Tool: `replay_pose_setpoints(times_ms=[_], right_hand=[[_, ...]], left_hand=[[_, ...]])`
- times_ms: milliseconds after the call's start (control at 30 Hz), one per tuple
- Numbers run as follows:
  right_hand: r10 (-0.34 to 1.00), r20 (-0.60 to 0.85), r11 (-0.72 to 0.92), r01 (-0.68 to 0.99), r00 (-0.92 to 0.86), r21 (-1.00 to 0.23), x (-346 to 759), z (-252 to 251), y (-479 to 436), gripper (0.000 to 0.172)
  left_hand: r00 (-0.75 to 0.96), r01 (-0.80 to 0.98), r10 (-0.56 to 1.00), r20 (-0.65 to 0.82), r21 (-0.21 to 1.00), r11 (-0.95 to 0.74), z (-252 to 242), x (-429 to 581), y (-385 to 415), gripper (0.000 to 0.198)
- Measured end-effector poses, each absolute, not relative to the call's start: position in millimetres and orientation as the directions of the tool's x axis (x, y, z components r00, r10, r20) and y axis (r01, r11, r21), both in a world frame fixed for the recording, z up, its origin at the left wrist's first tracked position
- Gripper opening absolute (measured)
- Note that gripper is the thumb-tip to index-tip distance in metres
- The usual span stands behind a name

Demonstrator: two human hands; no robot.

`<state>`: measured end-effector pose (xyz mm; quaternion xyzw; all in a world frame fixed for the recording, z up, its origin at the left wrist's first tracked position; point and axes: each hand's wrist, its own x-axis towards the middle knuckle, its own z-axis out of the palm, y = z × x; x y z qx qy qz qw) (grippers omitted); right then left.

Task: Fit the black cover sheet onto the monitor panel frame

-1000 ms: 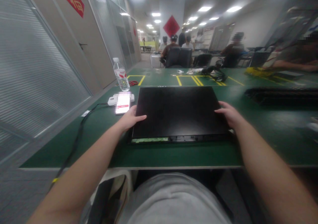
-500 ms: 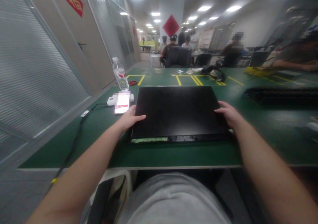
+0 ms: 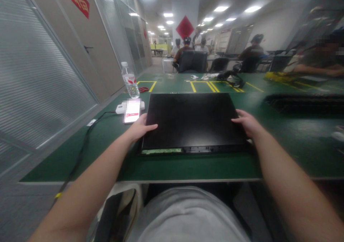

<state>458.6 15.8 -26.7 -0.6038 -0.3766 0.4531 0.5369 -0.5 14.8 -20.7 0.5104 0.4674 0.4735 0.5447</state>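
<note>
A flat black display panel (image 3: 192, 120) lies face up in front of me, with a strip of green circuit board (image 3: 161, 151) showing along its near edge. My left hand (image 3: 141, 128) grips the panel's left side, thumb on top of the surface and fingers around the edge, partly hidden. On the opposite side my right hand (image 3: 247, 123) holds the right edge the same way, its thumb tip over the rim and the lower fingers out of sight. Beyond my left hand sits a phone (image 3: 132, 112) with a lit screen.
The green table (image 3: 193, 171) carries a water bottle (image 3: 130, 81), red-handled scissors (image 3: 143, 89), a white power strip (image 3: 120, 109) with a black cable (image 3: 85, 141), and a headset-like black object (image 3: 231, 78) at the back. Long black parts (image 3: 306, 103) lie at right. A person (image 3: 319, 57) sits beyond them.
My hands and the panel hold the same position. Only people in the background have shifted slightly.
</note>
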Motion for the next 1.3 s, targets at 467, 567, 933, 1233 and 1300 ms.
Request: replay_pose_setpoints(times_ms=[467, 567, 933, 1233, 1300], right_hand=[[0.955, -0.071, -0.075, 0.005, 0.289, -0.997, 463.6, -32.7, 19.7, 0.050], [0.955, -0.061, -0.066, 0.009, 0.292, -0.998, 462.1, -32.1, 19.0, 0.049], [0.945, -0.009, -0.025, 0.046, 0.326, -0.999, 458.1, -30.4, 17.8, 0.045], [0.950, 0.016, -0.007, 0.074, 0.311, -0.997, 459.9, -33.8, 21.3, 0.045], [0.952, 0.028, 0.004, 0.079, 0.306, -0.997, 459.7, -33.7, 21.7, 0.045]], left_hand=[[0.091, -0.036, 0.995, -0.029, 0.999, 0.032, -18.9, 0.7, 14.1, 0.066], [0.095, -0.033, 0.995, -0.028, 0.999, 0.031, -18.1, 1.5, 13.3, 0.068], [0.104, -0.033, 0.994, -0.028, 0.999, 0.032, -18.9, 1.3, 13.8, 0.068], [0.094, -0.025, 0.995, -0.031, 0.999, 0.034, -18.8, 0.9, 13.8, 0.066], [0.091, -0.025, 0.995, -0.033, 0.999, 0.036, -19.1, 0.8, 14.0, 0.065]])
